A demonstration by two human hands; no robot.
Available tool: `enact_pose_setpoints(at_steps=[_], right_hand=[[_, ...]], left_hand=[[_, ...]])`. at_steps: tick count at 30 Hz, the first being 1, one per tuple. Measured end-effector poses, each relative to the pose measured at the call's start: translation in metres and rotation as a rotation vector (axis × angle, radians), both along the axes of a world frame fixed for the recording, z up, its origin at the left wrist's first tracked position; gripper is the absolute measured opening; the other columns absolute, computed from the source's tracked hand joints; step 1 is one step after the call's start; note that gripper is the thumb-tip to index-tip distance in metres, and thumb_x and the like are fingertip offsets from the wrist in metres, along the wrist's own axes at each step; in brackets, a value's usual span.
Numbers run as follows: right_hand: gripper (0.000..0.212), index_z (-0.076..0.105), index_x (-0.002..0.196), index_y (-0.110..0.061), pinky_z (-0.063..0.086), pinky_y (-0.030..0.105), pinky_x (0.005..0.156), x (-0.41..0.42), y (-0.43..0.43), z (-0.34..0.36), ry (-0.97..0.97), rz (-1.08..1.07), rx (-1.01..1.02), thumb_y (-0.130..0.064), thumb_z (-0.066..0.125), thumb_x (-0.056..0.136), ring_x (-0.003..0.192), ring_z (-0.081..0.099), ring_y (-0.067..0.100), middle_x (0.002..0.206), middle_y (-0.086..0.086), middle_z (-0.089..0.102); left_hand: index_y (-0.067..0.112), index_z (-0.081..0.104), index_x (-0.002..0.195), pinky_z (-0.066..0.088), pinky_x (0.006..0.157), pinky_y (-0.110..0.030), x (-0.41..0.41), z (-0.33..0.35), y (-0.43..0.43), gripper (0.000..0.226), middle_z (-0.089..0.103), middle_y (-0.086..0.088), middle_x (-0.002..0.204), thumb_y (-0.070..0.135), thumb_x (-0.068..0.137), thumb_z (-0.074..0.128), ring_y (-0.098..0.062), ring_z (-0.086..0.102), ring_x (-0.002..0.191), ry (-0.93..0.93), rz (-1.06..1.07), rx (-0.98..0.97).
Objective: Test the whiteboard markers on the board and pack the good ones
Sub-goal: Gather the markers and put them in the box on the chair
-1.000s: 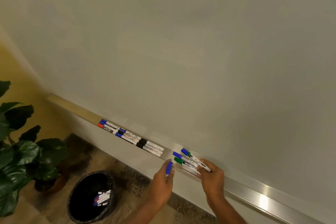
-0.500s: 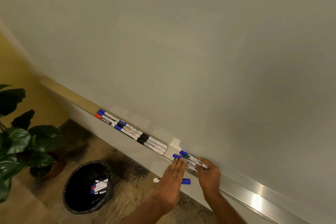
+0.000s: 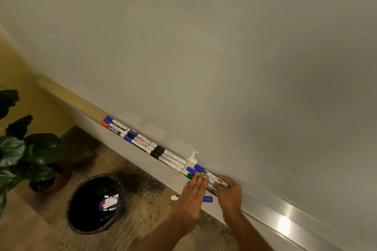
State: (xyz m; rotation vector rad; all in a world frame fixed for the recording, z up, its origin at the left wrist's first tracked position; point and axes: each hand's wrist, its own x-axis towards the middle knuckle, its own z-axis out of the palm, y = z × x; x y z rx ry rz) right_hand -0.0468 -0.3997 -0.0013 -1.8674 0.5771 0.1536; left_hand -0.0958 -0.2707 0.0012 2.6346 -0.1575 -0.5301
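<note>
Several markers (image 3: 142, 141) lie in rows along the whiteboard (image 3: 204, 47) tray (image 3: 265, 206). Near its middle, the right hand (image 3: 229, 193) pinches a small marker bunch (image 3: 206, 175); the left hand (image 3: 192, 195), fingers straight and together, rests beside it over a blue-capped marker (image 3: 207, 199). Below stand a black bin (image 3: 93, 204) holding markers and a potted plant (image 3: 26, 155) against the yellow wall (image 3: 12, 67).

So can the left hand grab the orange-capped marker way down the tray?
Probably not from here: the left hand is by the green-capped marker, and the orange-capped marker lies at the tray's far end, beyond the other markers.
</note>
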Motion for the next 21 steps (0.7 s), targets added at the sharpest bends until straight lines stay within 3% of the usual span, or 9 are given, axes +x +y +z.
enact_pose_setpoints(at_steps=[4, 9, 17, 21], right_hand=[[0.011, 0.070, 0.102, -0.017, 0.062, 0.040, 0.080, -0.001, -0.005, -0.009, 0.033, -0.007, -0.091, -0.011, 0.065, 0.094, 0.083, 0.070, 0.018, 0.096, 0.004, 0.073], [0.014, 0.069, 0.106, -0.009, 0.057, 0.042, 0.085, -0.004, -0.004, -0.011, 0.031, -0.228, -0.073, -0.005, 0.059, 0.096, 0.089, 0.066, 0.026, 0.097, 0.009, 0.069], [0.012, 0.072, 0.091, -0.008, 0.053, 0.033, 0.073, -0.008, 0.003, -0.014, 0.059, -0.272, 0.034, -0.001, 0.062, 0.091, 0.085, 0.067, 0.028, 0.088, 0.008, 0.072], [0.018, 0.073, 0.086, -0.014, 0.058, 0.037, 0.072, -0.010, 0.005, -0.014, 0.039, -0.247, 0.073, -0.001, 0.062, 0.091, 0.080, 0.068, 0.026, 0.081, 0.007, 0.071]], left_hand=[[0.018, -0.017, 0.159, -0.015, 0.123, -0.033, 0.003, -0.008, 0.001, 0.085, -0.032, 0.003, 0.162, -0.002, 0.100, 0.040, -0.019, -0.029, 0.152, 0.012, 0.020, 0.000], [0.019, -0.019, 0.159, -0.019, 0.120, -0.033, 0.004, -0.015, 0.002, 0.086, -0.032, 0.000, 0.163, -0.003, 0.099, 0.040, -0.020, -0.029, 0.151, 0.019, 0.023, 0.057], [0.020, -0.022, 0.157, -0.012, 0.126, -0.040, 0.003, -0.017, 0.011, 0.083, -0.033, -0.001, 0.163, 0.002, 0.102, 0.038, -0.023, -0.029, 0.152, 0.032, 0.016, 0.111], [0.020, -0.021, 0.158, -0.010, 0.127, -0.045, 0.005, -0.016, 0.013, 0.080, -0.036, 0.001, 0.157, 0.007, 0.105, 0.038, -0.024, -0.029, 0.152, 0.038, 0.008, 0.146]])
